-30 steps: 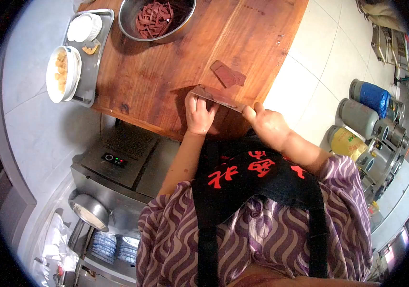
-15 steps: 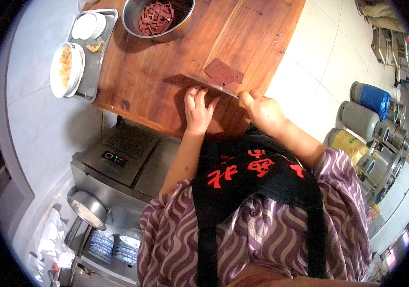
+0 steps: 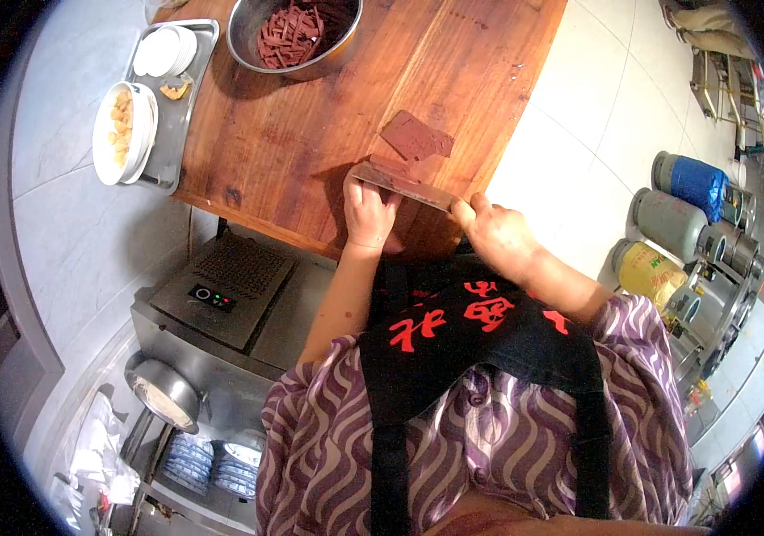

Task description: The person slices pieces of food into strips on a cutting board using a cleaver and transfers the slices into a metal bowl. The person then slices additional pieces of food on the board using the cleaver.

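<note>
My right hand (image 3: 495, 225) is closed round the handle end of a cleaver (image 3: 407, 186), whose blade stretches left over the wooden table (image 3: 293, 152). Just behind the blade, my left hand (image 3: 369, 214) rests with its fingertips hidden by the metal, so what they press on cannot be made out. Beyond the blade lies a flat dark-red slab (image 3: 416, 136), with a smaller dark-red piece (image 3: 388, 163) against the blade. At the table's far side a steel bowl (image 3: 344, 55) holds dark-red strips (image 3: 291, 36).
A metal tray (image 3: 167, 134) at the table's left edge carries white plates (image 3: 166, 50) and a white bowl of yellowish chunks (image 3: 119, 125). Below left stands a steel appliance (image 3: 212, 308). Gas cylinders (image 3: 668, 214) stand on the floor at right. A person's legs (image 3: 713, 31) show top right.
The cleaver rose clear of my left fingers, then came back down over them. The slab sits slightly farther left than a second ago, and a small piece now shows by the blade.
</note>
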A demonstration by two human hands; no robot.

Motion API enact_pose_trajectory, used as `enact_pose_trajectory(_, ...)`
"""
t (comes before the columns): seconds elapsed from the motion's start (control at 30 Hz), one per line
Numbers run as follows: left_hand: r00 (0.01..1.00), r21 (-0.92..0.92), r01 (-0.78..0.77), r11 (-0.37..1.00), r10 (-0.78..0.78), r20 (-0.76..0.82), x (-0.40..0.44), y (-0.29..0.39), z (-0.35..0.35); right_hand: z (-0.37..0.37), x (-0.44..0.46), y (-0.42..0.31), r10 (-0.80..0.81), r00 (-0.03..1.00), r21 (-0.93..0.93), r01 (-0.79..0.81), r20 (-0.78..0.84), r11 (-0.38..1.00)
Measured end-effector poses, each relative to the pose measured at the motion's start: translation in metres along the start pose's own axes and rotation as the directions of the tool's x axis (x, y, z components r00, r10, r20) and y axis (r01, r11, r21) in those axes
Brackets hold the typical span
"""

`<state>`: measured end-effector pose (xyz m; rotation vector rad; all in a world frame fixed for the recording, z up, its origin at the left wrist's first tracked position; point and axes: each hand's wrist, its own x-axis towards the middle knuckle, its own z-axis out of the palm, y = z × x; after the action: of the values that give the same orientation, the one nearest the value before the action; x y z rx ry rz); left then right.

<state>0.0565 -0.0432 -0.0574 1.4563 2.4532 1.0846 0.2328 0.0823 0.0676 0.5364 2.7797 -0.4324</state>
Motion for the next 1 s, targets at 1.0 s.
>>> enact_pose_trajectory(1.0, 0.996, -0.003, -0.046, 0.999, 0.045, -0.076, 0.005, 0.0, 0.001, 0.018, 0.04, 0.031, 0.117, 0.993, 0.331, -0.114, 0.011, 0.937)
